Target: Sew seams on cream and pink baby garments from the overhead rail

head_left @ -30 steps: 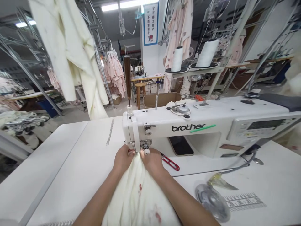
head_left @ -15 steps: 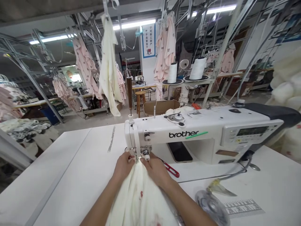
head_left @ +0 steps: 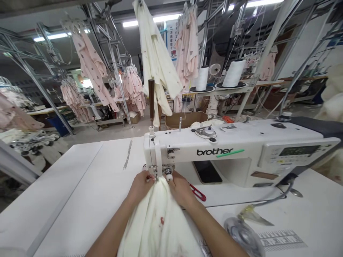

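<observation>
Our left hand (head_left: 140, 186) pinches the edge of the cream cloth (head_left: 154, 214), which lies gathered between our forearms, its top under the head of the sewing machine (head_left: 249, 142). Bunched folds could catch there if fed unevenly. Our right hand (head_left: 181, 189) rests at the cloth's other side (its fingertips are hidden, so we cannot tell their grip); straying inward could injure a finger. Red snips (head_left: 198, 193) nearby could snag loose cloth.

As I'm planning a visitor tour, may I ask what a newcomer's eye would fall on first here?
Probably the white sewing machine, stretching across the table's centre and right. At its left end, the left hand and right hand flank bunched cream cloth. Behind the machine hangs a cream garment.
</observation>
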A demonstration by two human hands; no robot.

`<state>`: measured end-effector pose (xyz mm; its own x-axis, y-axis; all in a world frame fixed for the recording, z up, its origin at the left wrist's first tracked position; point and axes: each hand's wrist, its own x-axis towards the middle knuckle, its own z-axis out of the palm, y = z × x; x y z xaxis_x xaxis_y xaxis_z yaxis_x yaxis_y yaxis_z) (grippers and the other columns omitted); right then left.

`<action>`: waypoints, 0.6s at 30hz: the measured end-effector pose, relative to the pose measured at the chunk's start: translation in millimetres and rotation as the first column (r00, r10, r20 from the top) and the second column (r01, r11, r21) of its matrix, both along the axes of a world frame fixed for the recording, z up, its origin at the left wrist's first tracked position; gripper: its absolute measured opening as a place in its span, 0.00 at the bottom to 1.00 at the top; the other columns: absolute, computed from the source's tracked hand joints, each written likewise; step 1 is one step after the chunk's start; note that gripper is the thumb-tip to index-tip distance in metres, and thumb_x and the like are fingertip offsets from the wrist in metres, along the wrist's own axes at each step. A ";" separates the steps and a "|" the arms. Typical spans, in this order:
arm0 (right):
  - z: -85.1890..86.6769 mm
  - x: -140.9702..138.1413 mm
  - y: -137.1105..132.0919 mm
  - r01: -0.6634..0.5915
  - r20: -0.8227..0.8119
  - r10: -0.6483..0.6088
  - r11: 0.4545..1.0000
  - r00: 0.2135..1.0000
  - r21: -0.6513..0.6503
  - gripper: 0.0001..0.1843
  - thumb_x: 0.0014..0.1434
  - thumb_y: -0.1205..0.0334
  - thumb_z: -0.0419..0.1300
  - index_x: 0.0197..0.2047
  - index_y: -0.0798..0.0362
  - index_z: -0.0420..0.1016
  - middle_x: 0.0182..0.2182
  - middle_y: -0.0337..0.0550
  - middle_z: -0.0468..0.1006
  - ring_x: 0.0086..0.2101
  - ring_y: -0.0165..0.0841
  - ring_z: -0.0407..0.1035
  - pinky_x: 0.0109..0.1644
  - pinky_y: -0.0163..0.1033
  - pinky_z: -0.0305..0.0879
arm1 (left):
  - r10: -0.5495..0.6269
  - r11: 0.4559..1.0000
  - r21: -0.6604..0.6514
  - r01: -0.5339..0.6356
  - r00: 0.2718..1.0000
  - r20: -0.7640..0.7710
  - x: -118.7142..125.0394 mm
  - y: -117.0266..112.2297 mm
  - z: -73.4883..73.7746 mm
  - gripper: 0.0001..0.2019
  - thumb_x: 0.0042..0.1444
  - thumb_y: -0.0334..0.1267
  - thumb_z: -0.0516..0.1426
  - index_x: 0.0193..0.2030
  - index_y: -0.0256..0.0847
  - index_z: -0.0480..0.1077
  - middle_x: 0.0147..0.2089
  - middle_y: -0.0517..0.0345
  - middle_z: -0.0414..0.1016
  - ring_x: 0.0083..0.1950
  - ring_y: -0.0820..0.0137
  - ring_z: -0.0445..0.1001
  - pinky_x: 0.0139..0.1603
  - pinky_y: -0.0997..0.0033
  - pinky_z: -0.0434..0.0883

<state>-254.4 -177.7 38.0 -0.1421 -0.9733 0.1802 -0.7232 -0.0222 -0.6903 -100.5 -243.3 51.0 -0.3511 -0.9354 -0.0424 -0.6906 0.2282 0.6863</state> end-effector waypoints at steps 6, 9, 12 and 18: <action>-1.6 -2.6 0.2 -0.041 0.048 0.041 0.999 0.998 -0.012 0.15 0.66 0.64 0.39 0.37 0.56 0.65 0.34 0.47 0.72 0.35 0.36 0.67 0.37 0.35 0.58 | -0.028 0.999 0.028 0.028 0.999 -0.026 2.1 -2.2 -3.8 0.06 0.47 0.33 0.52 0.29 0.37 0.69 0.31 0.59 0.74 0.35 0.69 0.71 0.36 0.73 0.63; -1.8 -3.1 1.2 -0.073 0.073 0.073 0.997 0.995 0.006 0.09 0.63 0.61 0.48 0.37 0.54 0.65 0.30 0.41 0.73 0.32 0.34 0.68 0.35 0.34 0.58 | -0.035 0.999 0.026 0.036 0.999 -0.038 3.1 -2.3 -6.2 0.06 0.47 0.33 0.51 0.30 0.36 0.69 0.31 0.58 0.74 0.34 0.68 0.71 0.34 0.74 0.63; -1.8 -1.2 1.3 -0.079 0.056 0.077 0.997 0.995 0.025 0.04 0.54 0.65 0.56 0.35 0.54 0.67 0.27 0.39 0.72 0.30 0.35 0.67 0.33 0.34 0.57 | -0.040 0.999 0.000 0.040 0.998 -0.054 2.8 -0.4 -6.6 0.07 0.47 0.31 0.51 0.31 0.37 0.70 0.30 0.59 0.74 0.33 0.69 0.71 0.33 0.74 0.63; -1.3 0.8 -0.4 -0.079 0.008 0.079 0.997 0.997 -0.009 0.11 0.51 0.74 0.49 0.36 0.54 0.67 0.30 0.45 0.74 0.34 0.39 0.68 0.39 0.38 0.58 | -0.003 0.999 -0.043 0.000 0.998 -0.069 -3.4 4.1 3.6 0.08 0.49 0.30 0.49 0.28 0.36 0.69 0.26 0.61 0.69 0.31 0.70 0.68 0.32 0.74 0.60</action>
